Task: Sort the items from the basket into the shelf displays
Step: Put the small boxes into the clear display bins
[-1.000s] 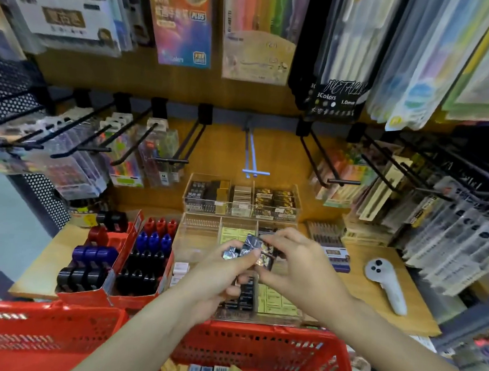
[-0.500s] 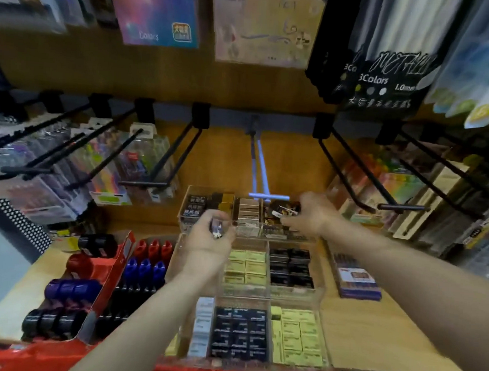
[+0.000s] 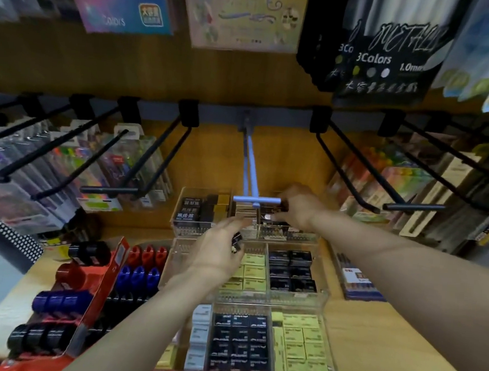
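Right hand (image 3: 299, 209) now reaching into back acrylic bin (image 3: 289, 236), pinching small packet, nearly placed; left hand (image 3: 218, 247) just before bin, gripping spare packet (image 3: 236, 240), next up.

wooden shelf (image 3: 371, 339) | on it: clear bins (image 3: 296, 300), red trays (image 3: 96, 299), blue box (image 3: 361, 283)
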Demonstrator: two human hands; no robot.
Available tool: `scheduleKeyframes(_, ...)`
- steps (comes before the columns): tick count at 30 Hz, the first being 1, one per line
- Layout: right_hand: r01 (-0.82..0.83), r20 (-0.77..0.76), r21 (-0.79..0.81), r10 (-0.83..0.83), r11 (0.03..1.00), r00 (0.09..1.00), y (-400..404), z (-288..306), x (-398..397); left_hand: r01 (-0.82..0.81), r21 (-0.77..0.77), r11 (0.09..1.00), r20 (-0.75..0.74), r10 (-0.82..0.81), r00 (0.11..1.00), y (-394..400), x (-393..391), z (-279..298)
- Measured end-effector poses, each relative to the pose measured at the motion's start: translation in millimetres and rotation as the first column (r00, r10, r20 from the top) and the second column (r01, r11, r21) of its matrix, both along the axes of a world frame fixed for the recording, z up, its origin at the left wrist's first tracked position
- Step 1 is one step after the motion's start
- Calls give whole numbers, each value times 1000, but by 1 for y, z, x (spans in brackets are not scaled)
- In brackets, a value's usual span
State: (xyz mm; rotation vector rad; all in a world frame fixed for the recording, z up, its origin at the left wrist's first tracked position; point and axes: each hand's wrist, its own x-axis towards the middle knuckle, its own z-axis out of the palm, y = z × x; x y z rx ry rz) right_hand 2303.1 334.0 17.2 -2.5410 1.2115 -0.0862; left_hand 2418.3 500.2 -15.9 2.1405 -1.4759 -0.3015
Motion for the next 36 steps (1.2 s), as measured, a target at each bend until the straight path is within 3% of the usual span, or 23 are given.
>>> scheduleKeyframes(8, 90, 28, 153, -96, 984, 995, 8, 4, -1, -33, -22, 999, -32, 32, 999, -1, -2, -1)
scheduleKeyframes(13, 171, 83, 145, -184, 975, 979, 8, 0, 3, -20, -23, 1000, -44, 19, 999, -2, 0, -1)
scheduleKeyframes(17, 130, 157, 100, -144, 987, 977, 10, -1, -13, -16, -18, 1000, -81, 14, 997, -2, 0, 0)
scheduleKeyframes(19, 28, 185, 43, -35, 999, 982, 17, 0, -27, -16, -12, 1000, -116, 14, 993, -2, 1, 1)
scheduleKeyframes(22, -174, 17, -110, 177, 978, 984, 32, -4, -52, -35, -29, 999, -207, 28, 978, -4, 1, 3)
scheduleKeyframes(25, -185, -119, -229, 161, 956, 980, 36, -3, -56, -127, -47, 991, -376, 100, 921, -9, -2, 4)
scheduleKeyframes(27, -147, -158, -197, 117, 969, 980, 36, 3, -49, -276, -65, 959, -617, 179, 766, -13, -7, 8)
scheduleKeyframes(28, -149, -148, -170, 125, 974, 981, 38, 5, -48, -358, -49, 932, -782, 187, 594, -14, -9, 12)
scheduleKeyframes(30, -172, -13, -120, 172, 978, 985, 46, 9, -50, -466, 38, 884, -986, 109, 126, -11, -14, 23)
scheduleKeyframes(32, -158, 253, -59, 168, 986, 953, 66, 14, -58, -471, 121, 874, -962, -15, -274, 0, -19, 34)
scheduleKeyframes(33, -134, 394, 54, 102, 990, 913, 81, 18, -62, -447, 128, 885, -921, -61, -384, 9, -23, 37)
scheduleKeyframes(34, -140, 511, 216, 11, 966, 859, 98, 21, -66, -413, 112, 904, -898, -85, -431, 18, -28, 40)
scheduleKeyframes(36, -207, 638, 439, -140, 874, 757, 135, 27, -72, -351, 55, 935, -893, -111, -436, 39, -41, 45)
